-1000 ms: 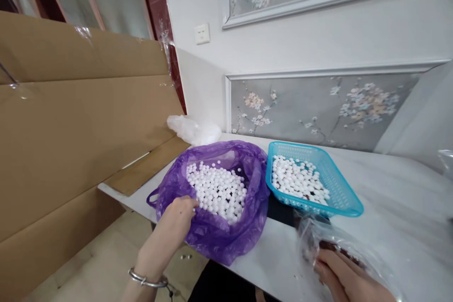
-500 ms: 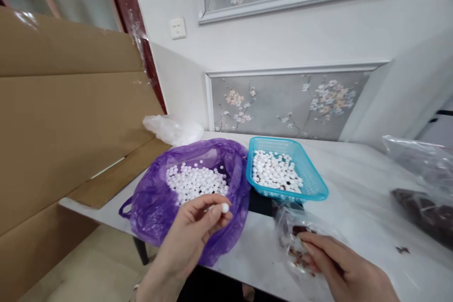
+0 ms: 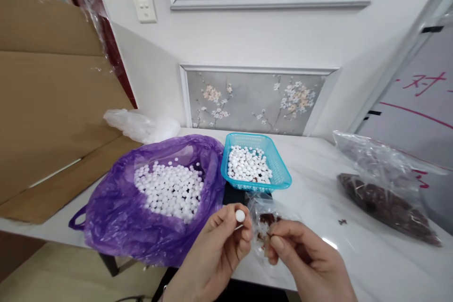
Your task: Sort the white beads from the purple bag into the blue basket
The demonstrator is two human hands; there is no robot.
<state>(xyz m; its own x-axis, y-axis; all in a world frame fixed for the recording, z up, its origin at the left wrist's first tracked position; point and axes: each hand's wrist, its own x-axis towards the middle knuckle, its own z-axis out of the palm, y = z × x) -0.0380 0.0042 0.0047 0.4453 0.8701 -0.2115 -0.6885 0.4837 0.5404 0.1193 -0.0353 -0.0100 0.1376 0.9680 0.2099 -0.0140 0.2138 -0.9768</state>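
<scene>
Head-worn camera looks forward and down, close over the table [image 3: 354, 188].

White ball [image 3: 240, 215]: small, round, matt, foam-like; pinched at the fingertips of the left hand [image 3: 219, 250], raised above the worktop edge. Small clear bag [image 3: 264, 219]: crumpled plastic, holding dark reddish-brown bits; pinched by the right hand [image 3: 304, 259], just beside the ball.

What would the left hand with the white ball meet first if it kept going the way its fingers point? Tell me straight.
The left hand, pinching the white ball, points right toward the right hand. It would probably first meet the small clear bag held there, though depth is hard to judge.
</scene>
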